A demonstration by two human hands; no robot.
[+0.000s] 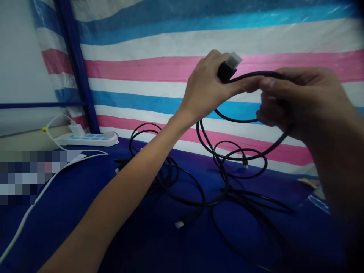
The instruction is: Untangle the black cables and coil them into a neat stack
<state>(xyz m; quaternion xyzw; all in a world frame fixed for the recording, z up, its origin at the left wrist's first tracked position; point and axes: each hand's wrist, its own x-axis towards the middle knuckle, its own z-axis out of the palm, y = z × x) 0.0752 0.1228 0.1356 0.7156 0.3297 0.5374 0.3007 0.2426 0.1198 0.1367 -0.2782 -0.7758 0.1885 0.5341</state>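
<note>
Over the blue table (85, 212), near the striped tarp (170, 38), left hand (204, 89) grips the plug (229, 68), right hand (298, 98) the cable (241, 156) loop.

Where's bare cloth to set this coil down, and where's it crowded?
Bare: blue cloth between the white cable and the left forearm; the near edge below the loose white connector. Crowded: black cable tangle from centre to right, under the held loop. Power strip takes the back-left corner.

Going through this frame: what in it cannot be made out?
Head view, left edge: a pixelated patch hides whatever lies there.
Right hand: motion blur hides its grip on the black cable.
Small connector on the blue table: too small to identify.
Left hand covers the lower end of the black plug.
</note>
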